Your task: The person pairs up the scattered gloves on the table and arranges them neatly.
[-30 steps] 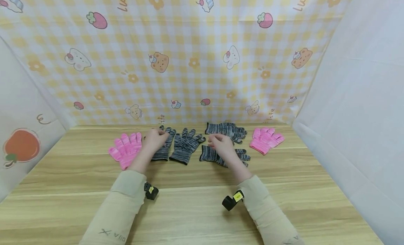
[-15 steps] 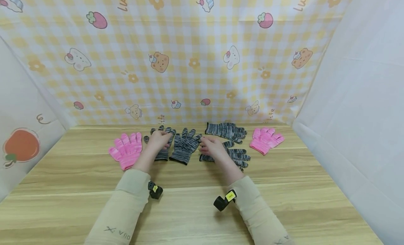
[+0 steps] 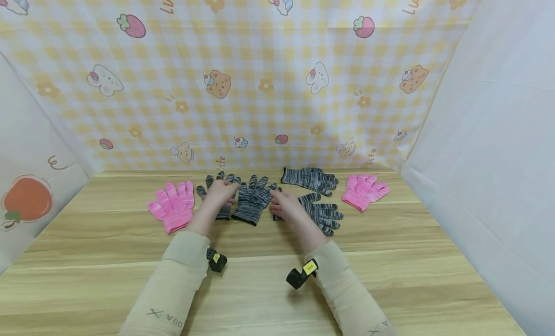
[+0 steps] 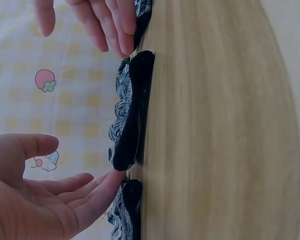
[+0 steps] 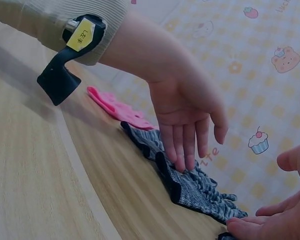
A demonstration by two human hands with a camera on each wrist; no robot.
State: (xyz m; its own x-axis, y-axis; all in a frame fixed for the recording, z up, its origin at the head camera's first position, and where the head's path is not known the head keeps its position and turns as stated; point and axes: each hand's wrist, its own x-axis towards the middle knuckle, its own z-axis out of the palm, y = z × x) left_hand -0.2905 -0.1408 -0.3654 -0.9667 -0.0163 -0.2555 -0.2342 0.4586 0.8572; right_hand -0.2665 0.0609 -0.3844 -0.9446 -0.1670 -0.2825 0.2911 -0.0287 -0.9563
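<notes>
A black-and-grey knit glove [image 3: 250,206] lies flat near the table's back, fingers toward the cloth. My left hand [image 3: 220,194] is at its left side, over another mottled glove [image 3: 223,213] that it partly covers. In the left wrist view, the left fingertips appear to meet the corner of the middle glove's black cuff [image 4: 133,115]. On the other side, my right hand [image 3: 288,206] is beside the same glove's finger side and hides part of a third dark glove [image 3: 325,213]. Both hands have relaxed, extended fingers, palms facing inward [image 5: 182,107], with nothing gripped.
A fourth-looking mottled glove [image 3: 308,178] lies sideways at the back right. Pink gloves lie at both ends, one left [image 3: 175,208] and one right [image 3: 363,191]. A checked cloth [image 3: 264,109] rises behind the wooden table [image 3: 256,297], with white side panels.
My right hand has moved left, from above the sideways glove to the middle glove's right side. My left hand has shifted slightly right. The gloves lie as before.
</notes>
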